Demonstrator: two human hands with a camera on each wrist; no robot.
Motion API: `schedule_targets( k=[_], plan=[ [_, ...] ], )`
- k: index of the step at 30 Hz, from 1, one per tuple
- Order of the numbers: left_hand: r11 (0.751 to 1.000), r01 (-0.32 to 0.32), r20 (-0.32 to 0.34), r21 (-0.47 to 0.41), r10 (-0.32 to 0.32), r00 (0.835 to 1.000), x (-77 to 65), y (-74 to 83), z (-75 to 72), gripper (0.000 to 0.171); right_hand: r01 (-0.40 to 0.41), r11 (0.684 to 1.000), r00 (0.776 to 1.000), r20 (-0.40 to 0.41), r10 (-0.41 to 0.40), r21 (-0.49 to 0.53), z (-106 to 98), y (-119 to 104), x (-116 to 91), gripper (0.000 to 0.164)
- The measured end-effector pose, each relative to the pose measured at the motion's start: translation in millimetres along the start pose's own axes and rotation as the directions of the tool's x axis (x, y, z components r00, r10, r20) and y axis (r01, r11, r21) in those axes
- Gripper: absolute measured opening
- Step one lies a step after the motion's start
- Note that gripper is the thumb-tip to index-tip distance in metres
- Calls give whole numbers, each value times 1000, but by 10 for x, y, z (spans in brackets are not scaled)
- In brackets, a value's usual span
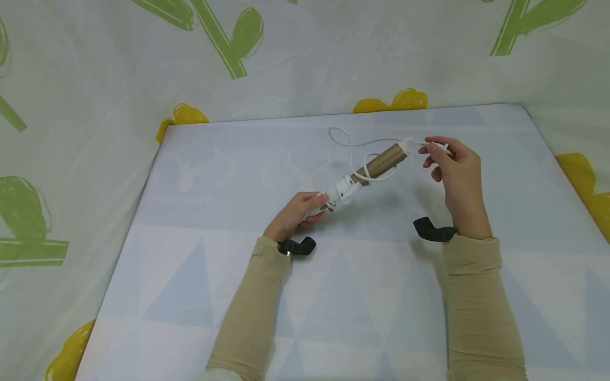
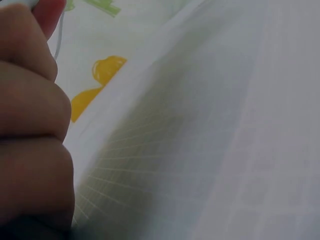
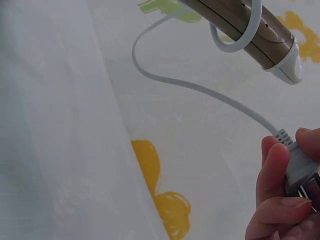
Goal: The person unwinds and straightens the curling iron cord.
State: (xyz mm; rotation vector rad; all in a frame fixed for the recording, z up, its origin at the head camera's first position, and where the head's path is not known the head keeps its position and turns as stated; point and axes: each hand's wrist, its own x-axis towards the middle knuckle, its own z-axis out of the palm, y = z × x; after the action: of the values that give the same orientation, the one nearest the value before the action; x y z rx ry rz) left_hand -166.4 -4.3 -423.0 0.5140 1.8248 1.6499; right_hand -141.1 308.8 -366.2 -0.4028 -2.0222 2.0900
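Glossy metallic barrel (image 3: 230,20) w/ smooth plast. cord (image 3: 192,86)

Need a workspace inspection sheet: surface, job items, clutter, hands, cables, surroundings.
Surface: table cover, pale blue and white, triangle pattern.
Job items: hair styling iron, gold-brown barrel, held off the table; plug, prongs showing.
Clutter: nothing seen.
Left hand: grips the iron's white handle end.
Right hand: holds the plug.
Cables: white cord, looped around the barrel, running to the plug.
Surroundings: pale backdrop, green and yellow plant print.
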Motion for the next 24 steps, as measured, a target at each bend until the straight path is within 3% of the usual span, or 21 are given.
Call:
schedule_targets(
  k=[8,18,24],
  plan=[
    [1000,-12,-4,27,12,1000,14,-6,-2,36,63,998,998,3,-63,-2,29,-71,-48,37],
    [999,17,0,38,-17,1000,16,16,-4,32,111,993,994,11,-112,44,49,-145,-108,37],
    [999,18,-4,43,-17,1000,19,11,-8,32,176,983,982,59,-179,60,102,-140,-135,35]
  ],
)
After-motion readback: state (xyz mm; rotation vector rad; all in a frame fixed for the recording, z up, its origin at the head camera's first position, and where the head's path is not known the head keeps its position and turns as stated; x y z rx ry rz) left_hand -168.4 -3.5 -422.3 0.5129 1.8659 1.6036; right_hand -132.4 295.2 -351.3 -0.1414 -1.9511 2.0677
